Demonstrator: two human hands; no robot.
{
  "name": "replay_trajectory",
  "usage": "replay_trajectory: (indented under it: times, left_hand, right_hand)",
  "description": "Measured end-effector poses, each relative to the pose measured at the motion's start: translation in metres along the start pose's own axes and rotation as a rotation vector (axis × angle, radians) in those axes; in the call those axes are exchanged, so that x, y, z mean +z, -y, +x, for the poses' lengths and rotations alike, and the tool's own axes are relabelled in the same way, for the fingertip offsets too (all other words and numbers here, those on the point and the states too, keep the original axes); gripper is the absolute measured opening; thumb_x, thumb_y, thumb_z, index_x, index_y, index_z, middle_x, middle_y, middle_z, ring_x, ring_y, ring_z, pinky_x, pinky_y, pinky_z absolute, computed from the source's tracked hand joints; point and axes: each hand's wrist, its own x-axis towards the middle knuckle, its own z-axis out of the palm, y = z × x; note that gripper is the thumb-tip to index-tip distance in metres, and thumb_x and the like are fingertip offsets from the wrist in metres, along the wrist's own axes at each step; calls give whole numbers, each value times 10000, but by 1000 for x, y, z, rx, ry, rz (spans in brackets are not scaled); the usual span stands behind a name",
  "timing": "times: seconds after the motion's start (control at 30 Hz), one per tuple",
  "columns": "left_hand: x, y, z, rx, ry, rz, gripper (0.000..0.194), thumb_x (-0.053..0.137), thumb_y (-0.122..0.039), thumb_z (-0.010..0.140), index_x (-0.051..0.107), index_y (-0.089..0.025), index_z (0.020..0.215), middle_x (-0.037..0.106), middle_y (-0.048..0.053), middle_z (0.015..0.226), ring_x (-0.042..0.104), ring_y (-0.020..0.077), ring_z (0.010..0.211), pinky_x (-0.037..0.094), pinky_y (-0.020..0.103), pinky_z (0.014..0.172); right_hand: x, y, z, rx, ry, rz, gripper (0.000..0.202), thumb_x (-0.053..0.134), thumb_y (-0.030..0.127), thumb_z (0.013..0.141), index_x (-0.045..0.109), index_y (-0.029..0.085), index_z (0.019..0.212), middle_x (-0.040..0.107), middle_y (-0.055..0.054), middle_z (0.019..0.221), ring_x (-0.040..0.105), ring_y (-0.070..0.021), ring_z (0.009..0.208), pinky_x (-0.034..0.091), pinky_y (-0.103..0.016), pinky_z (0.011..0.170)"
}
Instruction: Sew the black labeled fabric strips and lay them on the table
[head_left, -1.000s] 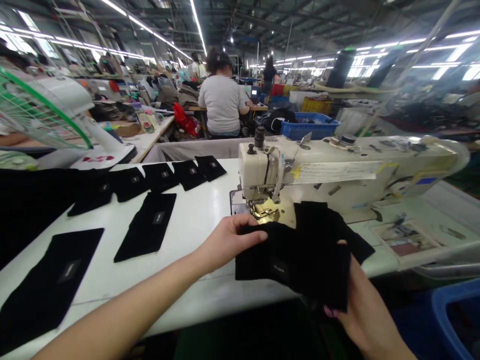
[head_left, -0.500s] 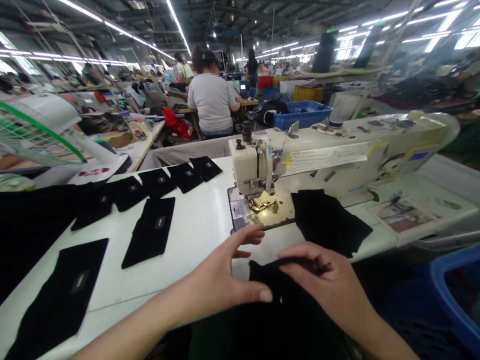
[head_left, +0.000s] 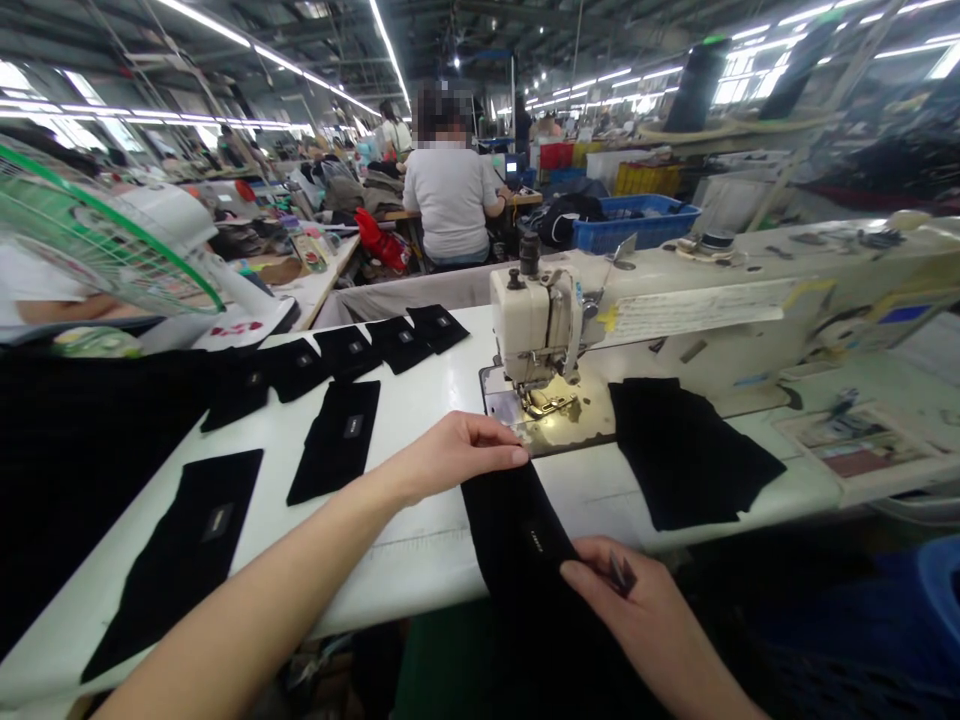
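Observation:
A black fabric piece [head_left: 504,530] with a small label [head_left: 535,541] hangs over the table's front edge. My left hand [head_left: 457,455] pinches its upper end just in front of the presser foot [head_left: 546,402] of the sewing machine [head_left: 529,325]. Lower down, my right hand [head_left: 637,610] grips the right edge of the same piece between thumb and fingers. A small dark pointed tool [head_left: 621,572] pokes out of that hand; its kind I cannot make out. The fabric's lower end is lost in the dark by my lap.
Labelled black pieces [head_left: 334,440] lie across the white table [head_left: 420,560] to the left. An unlabelled-looking black stack [head_left: 690,450] rests right of the needle. A fan [head_left: 112,230] stands far left, a blue basket [head_left: 862,640] lower right. A co-worker [head_left: 448,200] sits ahead.
My left hand, open before, has closed on the fabric's upper end. The piece has been drawn up and stretched out onto the table edge, its label now showing. The view has shifted slightly left.

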Motion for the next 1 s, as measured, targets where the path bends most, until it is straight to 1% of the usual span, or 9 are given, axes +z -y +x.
replay_trajectory:
  times: [0.1,0.2,0.3,0.43,0.53,0.6,0.67,0.83,1.0]
  left_hand:
    - [0,-1,9,45,-91,94,278,742,-454,749,769,-177,761,725,15,747,618,165,707,466,286,690]
    - [-9,2,22,31,-156,107,293,731,-461,751,780,-177,800,732,14,771,626,183,752,462,297,728]
    - [-15,15,42,24,-174,190,280,689,-442,793,779,-177,794,715,8,745,630,198,774,471,307,737]
    - [-7,39,68,239,-341,555,195,655,-293,850,747,-181,720,673,19,747,614,186,766,479,308,742]
    - [0,49,78,441,-470,802,62,720,-233,838,740,-175,848,666,68,928,614,227,902,490,350,824]
    - [3,51,78,502,-524,936,98,759,-237,825,716,-167,878,645,88,962,600,252,928,494,378,828]
    - [3,50,74,522,-481,1015,87,713,-245,878,696,-166,845,630,78,905,595,238,876,499,367,795]
    - [0,51,61,616,-305,1128,221,524,-205,990,705,-152,876,623,89,902,578,221,862,510,349,799]
    - [-8,54,65,710,-248,1150,248,488,-221,1013,716,-134,966,648,112,982,572,225,911,527,360,847]
  right_hand:
    - [0,1,-1,-37,-23,-14,348,605,493,906,770,190,957,742,-37,851,685,-238,830,539,-315,778]
    - [-2,-2,-1,-135,-29,-77,311,590,444,925,782,208,989,751,-59,974,698,-253,938,548,-336,873]
    - [1,-10,0,-193,-92,-132,295,600,409,924,753,218,1088,738,-47,897,710,-217,829,578,-297,783]
    - [5,-19,8,-249,-225,-198,319,572,437,946,673,217,1153,689,-4,751,686,-175,666,569,-247,647]
    - [4,-18,12,-305,-195,-275,261,529,431,975,696,234,1010,718,-21,811,698,-177,708,574,-245,661]
    - [1,-16,13,-385,-161,-337,215,552,383,967,708,243,1016,707,-11,798,673,-161,655,573,-237,629]
    - [-3,-14,13,-514,-136,-399,201,568,291,953,698,244,1100,704,-13,832,663,-151,651,577,-233,626]
    - [-13,-17,14,-879,-162,-542,413,442,37,939,640,228,1248,729,-70,1048,712,-180,939,595,-277,816]
    - [-16,-18,18,-895,-212,-718,358,454,28,926,687,185,1147,713,-97,1021,713,-190,859,608,-289,734]
